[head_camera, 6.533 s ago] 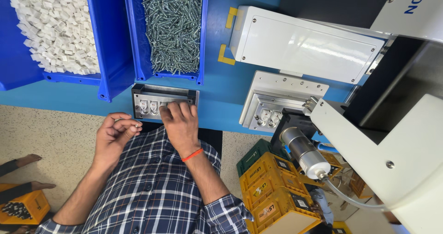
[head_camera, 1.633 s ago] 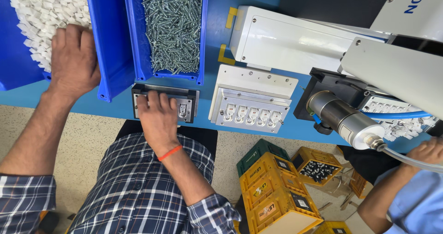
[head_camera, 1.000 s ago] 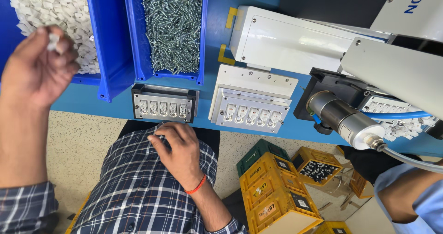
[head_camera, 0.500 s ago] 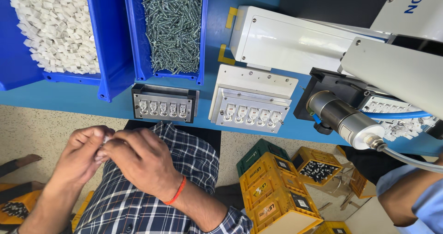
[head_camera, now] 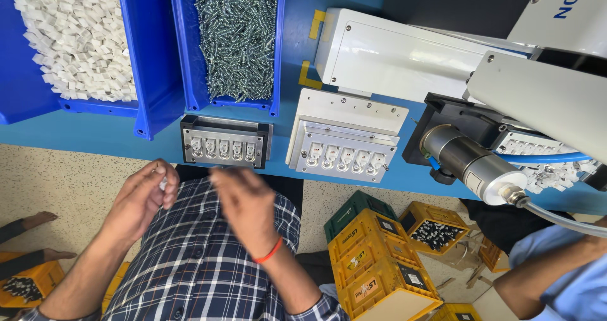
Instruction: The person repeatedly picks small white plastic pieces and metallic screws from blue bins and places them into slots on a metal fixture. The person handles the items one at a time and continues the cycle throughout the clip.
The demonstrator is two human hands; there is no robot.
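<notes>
My left hand (head_camera: 140, 199) is curled over my lap, below the table edge, with a small white plastic piece (head_camera: 163, 184) showing between its fingers. My right hand (head_camera: 243, 202), with an orange band on its wrist, is blurred beside it, a little apart from the left, fingers pointing toward the table. Whether it holds anything is hidden by the blur. Just above both hands, a dark metal fixture (head_camera: 224, 142) with a row of several small sockets sits on the blue table (head_camera: 88, 130).
A blue bin of white plastic pieces (head_camera: 76, 39) and a blue bin of screws (head_camera: 237, 36) stand at the back. To the right are a light grey fixture (head_camera: 344, 147), a white machine housing (head_camera: 404, 55) and a motor (head_camera: 471, 166). Yellow crates (head_camera: 379, 267) and a co-worker's arm (head_camera: 550, 273) are lower right.
My left hand came back from the bin of white pieces to my lap and met the right hand. The right hand has now pulled slightly away from it.
</notes>
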